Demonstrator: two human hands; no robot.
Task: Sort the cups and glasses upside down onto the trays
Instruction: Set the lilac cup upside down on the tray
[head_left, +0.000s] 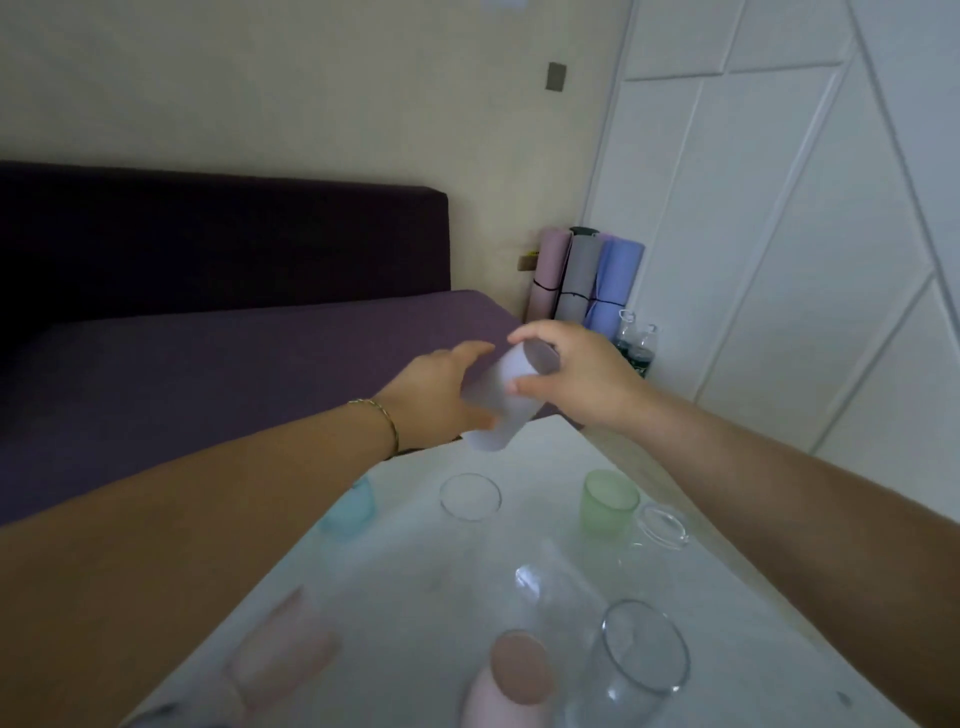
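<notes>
Both my hands hold a frosted pale lilac cup (501, 400), tilted in the air above the far edge of the white table (415, 582). My left hand (436, 397) grips its lower side, and my right hand (576, 374) pinches its upper rim end. On the table stand a clear glass (470, 496), a green cup (608, 501), a blue cup (353, 506) partly hidden by my left arm, another clear glass (662, 527), a tall clear glass (644, 649), and two pink cups (519, 670) (283, 654). No tray is distinguishable.
A purple sofa (234, 353) runs along the table's left and far side. Rolled yoga mats (587, 280) and two bottles (636, 343) stand in the corner by a white panelled wall (779, 234).
</notes>
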